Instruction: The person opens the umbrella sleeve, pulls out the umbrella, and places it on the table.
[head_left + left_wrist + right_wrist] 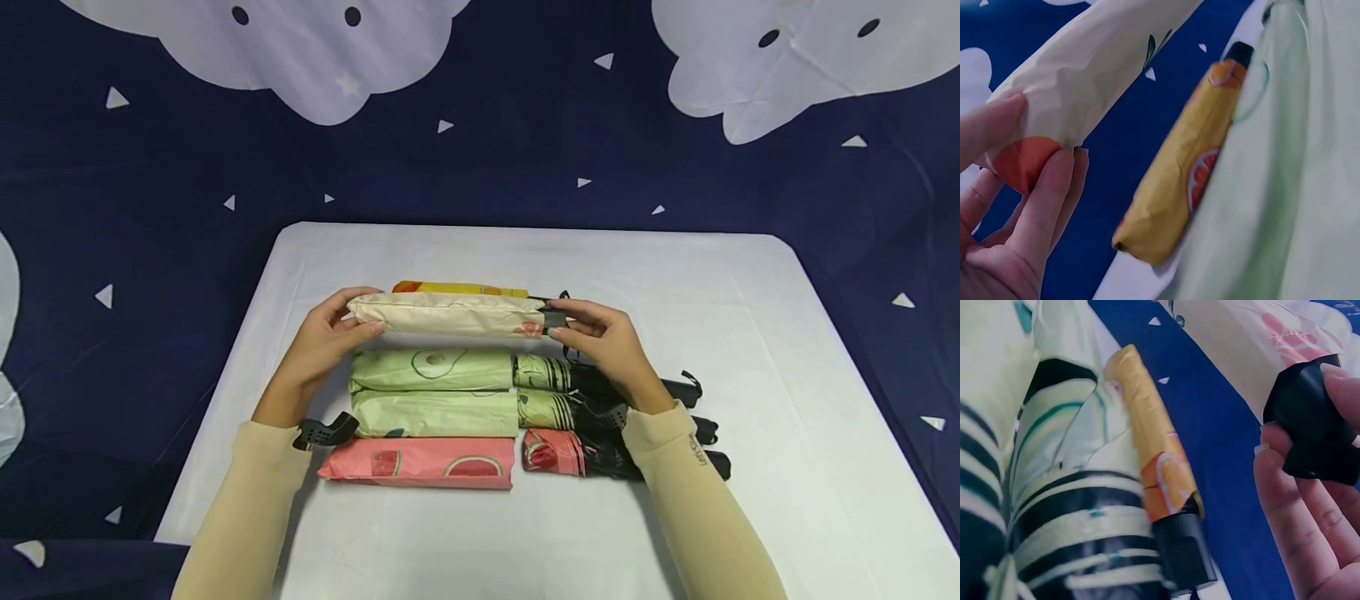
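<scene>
A cream folded umbrella (450, 315) with a pink print near its right end is held level over the table by both hands. My left hand (324, 333) pinches its left end between thumb and fingers, over an orange-red patch (1025, 162) in the left wrist view. At the other end, my right hand (603, 333) grips the black end piece (1310, 415) with thumb and fingertips. Just beyond it lies a yellow folded umbrella (465, 289) with an orange-slice print, partly hidden in the head view. Its black handle (1182, 550) shows in the right wrist view.
Nearer than the hands lie two green avocado-print pieces (431, 369) and a red watermelon-print one (420, 462). To their right, striped green and red folded umbrellas (543, 373) end in black handles (705, 431), partly behind my right forearm. All rest on a white table (480, 542).
</scene>
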Motion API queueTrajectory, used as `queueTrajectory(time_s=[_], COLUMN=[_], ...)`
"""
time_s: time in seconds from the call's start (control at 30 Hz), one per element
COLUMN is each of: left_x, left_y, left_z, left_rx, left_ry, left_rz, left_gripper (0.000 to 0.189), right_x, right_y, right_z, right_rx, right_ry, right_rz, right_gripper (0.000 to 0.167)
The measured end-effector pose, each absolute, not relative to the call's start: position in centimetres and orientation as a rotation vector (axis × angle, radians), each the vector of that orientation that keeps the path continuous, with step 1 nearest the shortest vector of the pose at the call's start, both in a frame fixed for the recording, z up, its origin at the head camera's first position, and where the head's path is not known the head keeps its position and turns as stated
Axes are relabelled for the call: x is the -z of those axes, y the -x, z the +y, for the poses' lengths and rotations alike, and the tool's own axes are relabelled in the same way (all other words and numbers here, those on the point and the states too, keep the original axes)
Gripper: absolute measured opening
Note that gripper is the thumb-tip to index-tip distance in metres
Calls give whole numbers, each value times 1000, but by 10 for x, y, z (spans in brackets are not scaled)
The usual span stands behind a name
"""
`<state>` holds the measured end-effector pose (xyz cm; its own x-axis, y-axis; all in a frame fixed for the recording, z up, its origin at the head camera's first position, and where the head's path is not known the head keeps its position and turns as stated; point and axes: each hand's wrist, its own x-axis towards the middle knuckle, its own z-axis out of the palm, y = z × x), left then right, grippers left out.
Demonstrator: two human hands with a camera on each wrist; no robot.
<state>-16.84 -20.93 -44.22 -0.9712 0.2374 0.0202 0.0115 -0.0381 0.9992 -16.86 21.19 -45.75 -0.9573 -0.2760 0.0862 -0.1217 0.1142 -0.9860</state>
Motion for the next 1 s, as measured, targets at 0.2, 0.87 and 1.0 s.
queueTrajectory(time_s=[0.2, 0.87, 1.0], left_x=[436, 431, 430], left_y=[167, 153, 152], left_z=[-199, -173, -170], left_rx=[-2096, -1961, -1953], left_ry=[-359, -514, -511], left_rz=[2040, 2055, 2091], left_gripper=[54, 55, 54], right_x=[452, 452, 451], right_y=[156, 124, 121], right_z=[223, 241, 242], right_rx=[2015, 2082, 2135], right_ry=[408, 390, 377], right_rz=[2273, 2271, 2225], right_gripper=[46, 42, 42])
